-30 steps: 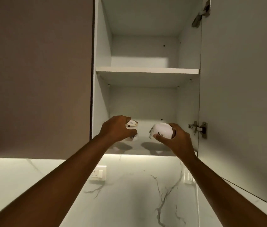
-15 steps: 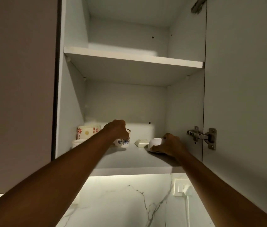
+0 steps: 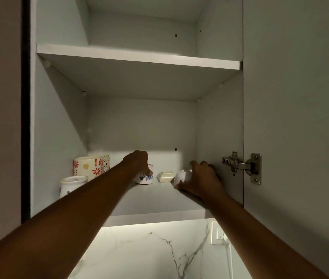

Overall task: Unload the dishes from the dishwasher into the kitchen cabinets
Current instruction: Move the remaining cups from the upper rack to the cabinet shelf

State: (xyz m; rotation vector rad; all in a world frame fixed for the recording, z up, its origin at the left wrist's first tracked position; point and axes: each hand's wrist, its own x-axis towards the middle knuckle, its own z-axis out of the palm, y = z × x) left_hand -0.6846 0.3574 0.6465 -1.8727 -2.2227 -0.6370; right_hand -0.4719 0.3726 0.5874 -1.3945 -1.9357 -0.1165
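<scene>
Open wall cabinet (image 3: 63, 117), lower shelf (image 3: 155, 200) lit from beneath. Now down on that shelf: blue-flowered cup (image 3: 145, 178) clamped under left hand (image 3: 137, 164), small white bowl (image 3: 181, 177) tipped in right hand (image 3: 202, 180). Carried in mid-air a second ago; ready for release. Between them, cream dish (image 3: 165, 176).

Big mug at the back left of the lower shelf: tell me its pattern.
Cream mug with red flowers, red dashes and a yellow dot, seen in the head view.

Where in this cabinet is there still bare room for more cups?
Lower shelf: its front strip, between the left arm and right hand, is bare. The back row is crowded: floral canister, white jar, blue-flowered cup, small dish, white bowl. Upper shelf shows nothing, though its top is unseen.
</scene>
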